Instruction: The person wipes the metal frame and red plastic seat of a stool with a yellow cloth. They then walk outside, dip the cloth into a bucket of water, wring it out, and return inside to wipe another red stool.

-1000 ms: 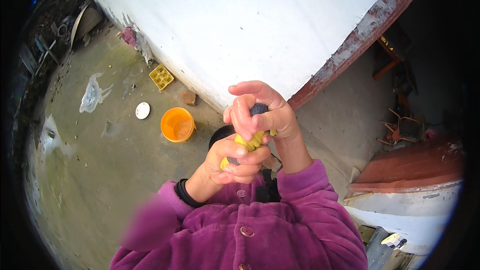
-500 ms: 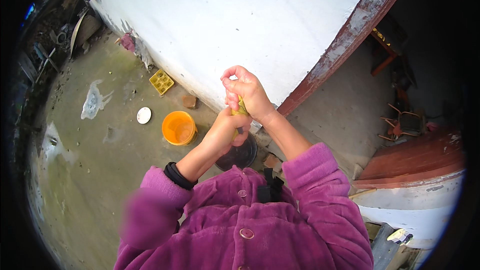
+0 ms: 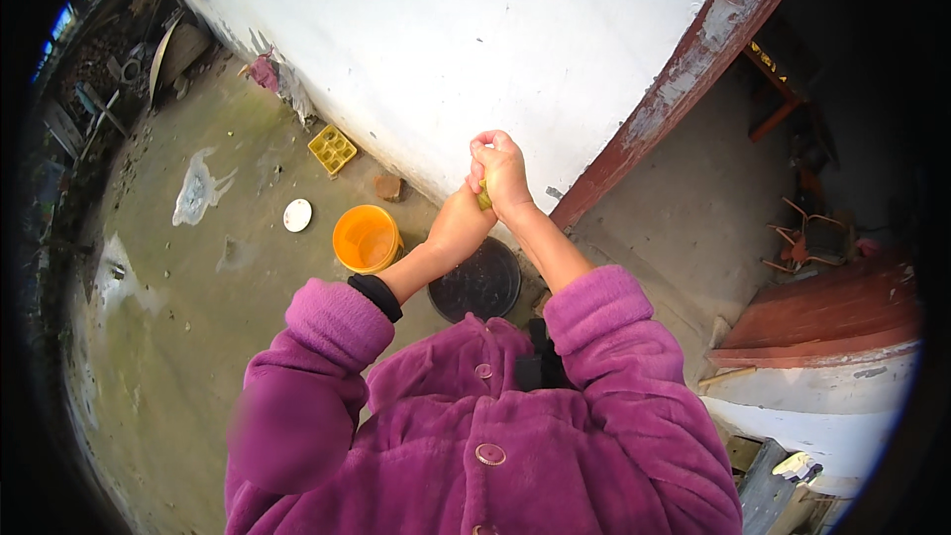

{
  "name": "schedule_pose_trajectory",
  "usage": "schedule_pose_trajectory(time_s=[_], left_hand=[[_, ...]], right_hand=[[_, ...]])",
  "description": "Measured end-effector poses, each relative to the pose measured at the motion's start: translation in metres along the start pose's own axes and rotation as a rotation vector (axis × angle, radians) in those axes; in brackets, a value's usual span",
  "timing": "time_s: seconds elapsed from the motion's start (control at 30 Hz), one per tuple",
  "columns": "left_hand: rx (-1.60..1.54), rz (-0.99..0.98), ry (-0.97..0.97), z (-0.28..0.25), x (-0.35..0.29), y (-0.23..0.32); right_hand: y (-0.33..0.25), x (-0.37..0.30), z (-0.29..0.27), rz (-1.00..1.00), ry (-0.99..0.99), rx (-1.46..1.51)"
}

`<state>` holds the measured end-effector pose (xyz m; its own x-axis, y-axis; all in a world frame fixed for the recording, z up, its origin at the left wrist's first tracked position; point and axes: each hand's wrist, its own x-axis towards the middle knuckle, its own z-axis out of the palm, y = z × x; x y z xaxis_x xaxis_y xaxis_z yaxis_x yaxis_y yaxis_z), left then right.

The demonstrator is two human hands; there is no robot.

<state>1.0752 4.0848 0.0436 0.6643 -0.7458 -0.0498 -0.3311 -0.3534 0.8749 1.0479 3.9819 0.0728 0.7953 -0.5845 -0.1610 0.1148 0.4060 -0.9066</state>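
My left hand (image 3: 458, 226) and my right hand (image 3: 508, 176) are raised together in front of my body, one against the other. Both are closed around a wadded yellow-green cloth (image 3: 483, 195), of which only a small bit shows between them. Fingers hide the rest of it. The right hand sits higher and farther forward, its thumb and fingertips curled in. Below the hands, on the ground, is a dark round basin (image 3: 474, 282), partly covered by my left wrist. An orange bucket (image 3: 390, 256) stands just left of it.
A white round lid (image 3: 297, 215), a brick (image 3: 388, 187) and a yellow compartment tray (image 3: 332, 150) lie on the concrete to the left. Ahead rises a white wall (image 3: 436, 50) with a red-brown corner edge (image 3: 634, 144). Chairs (image 3: 810, 238) stand in the dim room at right.
Both hands have shifted a little to the right and closer together. Less of the cloth shows now, and more of the dark basin is visible beneath.
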Motion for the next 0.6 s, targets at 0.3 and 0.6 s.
schedule_pose_trajectory(time_s=[0.3, 0.6], left_hand=[[0.216, 0.091, -0.005, 0.01, 0.009, -0.014], [0.314, 0.127, -0.056, 0.02, 0.011, -0.033]], right_hand=[[0.018, 0.008, -0.013, -0.009, 0.156, 0.053], [0.046, 0.014, -0.029, -0.007, 0.272, 0.097]])
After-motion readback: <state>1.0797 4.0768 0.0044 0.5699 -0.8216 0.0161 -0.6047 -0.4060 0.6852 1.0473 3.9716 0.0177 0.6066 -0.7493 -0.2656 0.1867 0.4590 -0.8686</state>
